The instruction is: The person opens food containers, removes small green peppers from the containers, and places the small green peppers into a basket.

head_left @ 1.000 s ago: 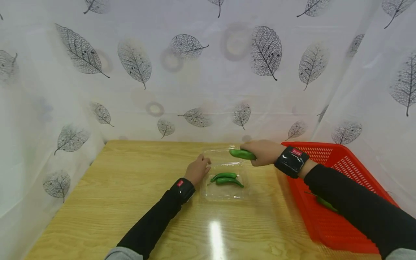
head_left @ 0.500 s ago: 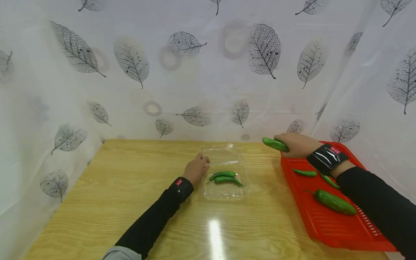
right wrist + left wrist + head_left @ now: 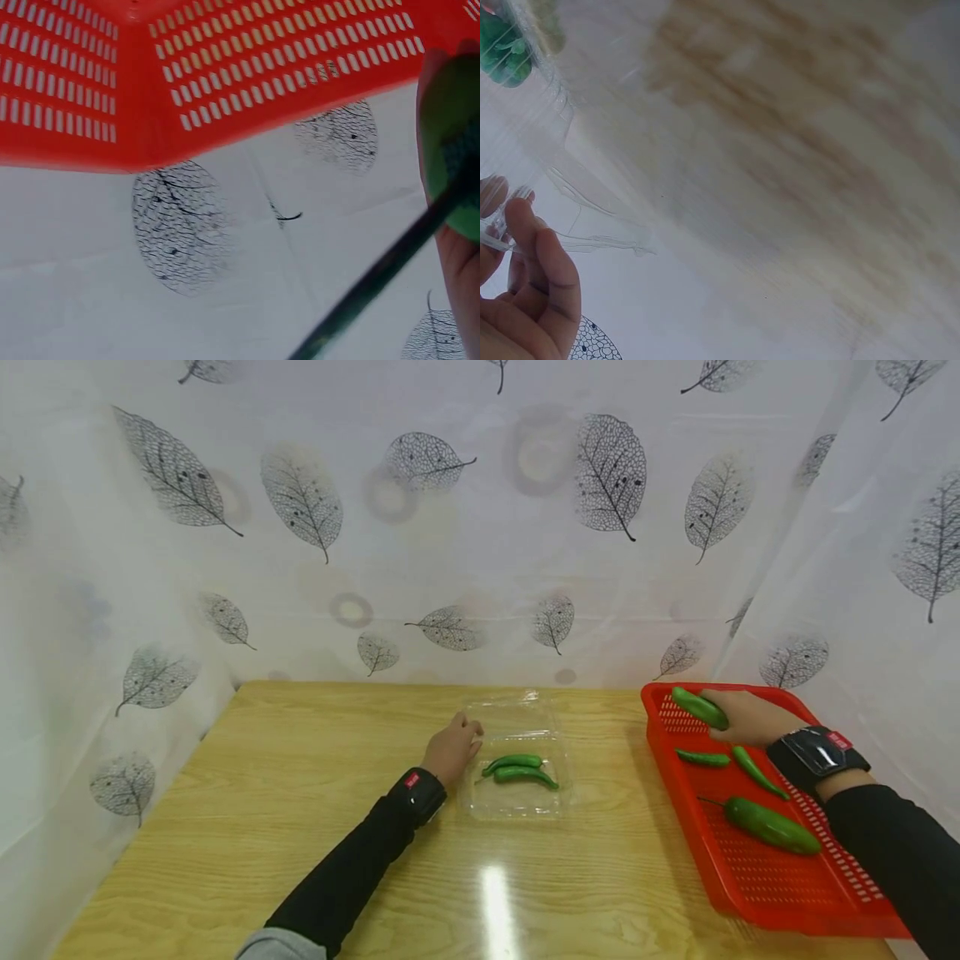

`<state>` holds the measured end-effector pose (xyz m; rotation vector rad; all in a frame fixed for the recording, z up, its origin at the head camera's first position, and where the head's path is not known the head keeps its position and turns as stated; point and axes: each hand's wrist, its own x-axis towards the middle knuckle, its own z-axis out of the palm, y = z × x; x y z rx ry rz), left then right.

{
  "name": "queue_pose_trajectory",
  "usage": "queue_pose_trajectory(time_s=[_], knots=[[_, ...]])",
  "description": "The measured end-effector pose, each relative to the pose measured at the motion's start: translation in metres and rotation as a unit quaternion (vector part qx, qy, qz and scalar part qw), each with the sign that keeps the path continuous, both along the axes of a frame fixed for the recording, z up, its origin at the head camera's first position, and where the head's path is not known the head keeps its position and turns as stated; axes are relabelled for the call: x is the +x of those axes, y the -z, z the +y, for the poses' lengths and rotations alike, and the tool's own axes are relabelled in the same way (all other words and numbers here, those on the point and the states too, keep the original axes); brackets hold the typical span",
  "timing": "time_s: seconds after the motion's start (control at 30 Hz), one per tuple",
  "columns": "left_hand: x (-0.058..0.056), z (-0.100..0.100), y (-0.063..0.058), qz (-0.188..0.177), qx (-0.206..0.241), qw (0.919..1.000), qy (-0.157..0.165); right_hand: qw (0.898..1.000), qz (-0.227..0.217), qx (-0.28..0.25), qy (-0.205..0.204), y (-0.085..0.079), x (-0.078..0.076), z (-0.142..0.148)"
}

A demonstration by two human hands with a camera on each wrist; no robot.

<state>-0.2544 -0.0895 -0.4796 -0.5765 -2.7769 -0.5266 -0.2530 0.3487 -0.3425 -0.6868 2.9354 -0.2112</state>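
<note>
In the head view my left hand (image 3: 450,750) is at the left side of an opened clear plastic clamshell box (image 3: 517,814). The left wrist view shows thumb and fingers pinching the box's clear edge (image 3: 600,241). Two slim green chili peppers (image 3: 517,774) lie inside the box. My right hand (image 3: 753,718) grips a thicker green pepper (image 3: 699,707) above the far end of a red plastic basket (image 3: 693,835). From the right wrist, that pepper (image 3: 450,124) shows its long stem pointing toward the camera.
Inside the basket are two slim green peppers, one lying flat (image 3: 702,758) and one slanted (image 3: 760,772), plus a large green pepper (image 3: 772,825). A wooden table (image 3: 315,760) bears everything. Leaf-printed white sheeting (image 3: 480,568) hangs behind and along the sides.
My right hand has carried the thicker pepper rightward from above the clear box to over the basket, uncovering the peppers there. The left hand has stayed at the box.
</note>
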Motion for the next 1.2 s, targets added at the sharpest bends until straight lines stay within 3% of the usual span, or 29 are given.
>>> queue_pose_trajectory(time_s=[0.27,0.7,1.2], knots=[[0.001,0.000,-0.002,-0.002,-0.008,1.0000,-0.004,0.999,-0.027,-0.002,0.028,0.038,0.006,0.036],[0.002,0.001,-0.004,-0.014,-0.002,0.9999,-0.008,0.996,-0.072,0.010,0.048,0.083,0.006,0.064],[0.001,0.001,-0.003,-0.012,-0.012,0.9998,-0.005,0.994,-0.099,0.014,0.040,0.096,0.008,0.061]])
